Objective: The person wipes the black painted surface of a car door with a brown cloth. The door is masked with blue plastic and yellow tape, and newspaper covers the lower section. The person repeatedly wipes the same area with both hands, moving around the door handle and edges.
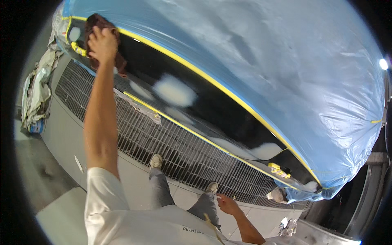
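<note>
My left hand [102, 44] is stretched far out, its fingers spread over a dark brown cloth [120, 64] laid against the side of a car. The black body panel [220, 110] bears several pale, soft-edged patches, among them a large patch [175, 89] near the middle. Yellow masking tape [196, 69] runs along the panel's upper edge, under blue plastic film [275, 61]. My right hand [228, 204] hangs low by my knee, away from the car. Its fingers look curled, and whatever may be inside them is hidden.
A metal floor grating [183, 153] runs below the car beside pale floor tiles [137, 180]. Yellow-taped parts [79, 49] stick out near the cloth, and another taped part [279, 170] at the right. Crumpled masking sheets [38, 82] hang over a blue can [36, 126].
</note>
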Action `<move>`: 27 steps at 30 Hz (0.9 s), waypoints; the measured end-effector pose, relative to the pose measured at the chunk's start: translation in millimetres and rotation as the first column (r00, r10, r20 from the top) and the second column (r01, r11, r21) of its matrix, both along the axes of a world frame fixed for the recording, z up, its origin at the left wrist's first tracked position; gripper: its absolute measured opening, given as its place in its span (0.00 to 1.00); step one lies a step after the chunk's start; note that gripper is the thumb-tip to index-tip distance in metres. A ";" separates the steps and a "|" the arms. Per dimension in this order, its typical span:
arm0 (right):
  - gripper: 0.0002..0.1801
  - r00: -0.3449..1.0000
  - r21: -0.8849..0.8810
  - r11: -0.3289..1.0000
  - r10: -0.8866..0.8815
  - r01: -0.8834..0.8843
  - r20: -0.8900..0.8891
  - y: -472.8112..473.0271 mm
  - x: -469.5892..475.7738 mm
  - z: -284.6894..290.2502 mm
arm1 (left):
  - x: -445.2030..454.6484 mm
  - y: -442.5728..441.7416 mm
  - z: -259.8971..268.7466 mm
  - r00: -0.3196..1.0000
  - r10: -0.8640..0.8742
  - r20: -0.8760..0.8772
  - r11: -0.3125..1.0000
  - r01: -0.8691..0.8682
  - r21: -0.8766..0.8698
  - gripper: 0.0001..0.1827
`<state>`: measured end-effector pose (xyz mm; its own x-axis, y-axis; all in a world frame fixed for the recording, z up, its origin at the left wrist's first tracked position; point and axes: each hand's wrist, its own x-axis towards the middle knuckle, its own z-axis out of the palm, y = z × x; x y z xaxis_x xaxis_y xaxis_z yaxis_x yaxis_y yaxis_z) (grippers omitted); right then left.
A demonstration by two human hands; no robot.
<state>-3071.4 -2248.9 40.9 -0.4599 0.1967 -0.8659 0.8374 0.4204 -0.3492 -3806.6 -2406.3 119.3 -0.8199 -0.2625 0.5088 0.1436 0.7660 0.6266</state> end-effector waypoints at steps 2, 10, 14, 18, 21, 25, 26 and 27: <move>0.24 0.994 -0.007 0.996 0.084 -0.085 -0.070 -36.2 -21.1 -7.1 | -45.1 -29.9 -0.1 0.998 0.070 0.000 0.997 -0.070 0.033 0.35; 0.23 1.000 0.000 1.000 -0.007 0.007 0.003 -99.4 -62.3 12.9 | 195.2 70.1 -32.1 0.891 -0.376 -0.255 0.924 0.380 -0.035 0.35; 0.25 0.996 0.039 0.996 0.077 -0.075 -0.037 -80.4 -78.3 -11.5 | 358.2 130.9 -52.3 0.408 -0.907 0.098 0.375 0.893 -0.248 0.23; 0.26 0.994 0.062 0.995 0.086 -0.082 -0.068 -57.9 -75.2 -62.0 | 372.6 161.6 -72.1 -0.075 -0.979 -0.190 0.053 0.806 -0.590 0.27; 0.26 1.000 0.095 0.995 0.012 -0.014 0.027 -46.9 -39.3 -82.1 | 314.7 128.6 -70.9 -0.163 -0.972 0.168 -0.227 0.833 -0.505 0.28; 0.26 0.978 0.223 0.957 -0.202 0.184 0.061 -52.3 7.1 -98.7 | 160.2 18.8 -53.9 0.299 -0.880 -0.370 0.475 0.503 -0.722 0.30; 0.25 0.962 0.224 0.944 -0.264 0.241 0.076 -57.7 13.8 -106.7 | 133.2 -2.1 -50.6 0.349 -0.868 -0.353 0.486 0.451 -0.748 0.29; 0.24 0.945 0.230 0.926 -0.321 0.300 0.057 -62.5 16.4 -119.0 | 115.1 -18.3 -46.8 0.446 -0.836 -0.320 0.526 0.486 -0.698 0.30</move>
<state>-3055.0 -2311.4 -78.1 -0.2664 0.5032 -0.8221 0.9621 0.1907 -0.1950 -3691.5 -2424.6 72.4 -0.1106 0.6269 0.7712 0.9071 0.3808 -0.1794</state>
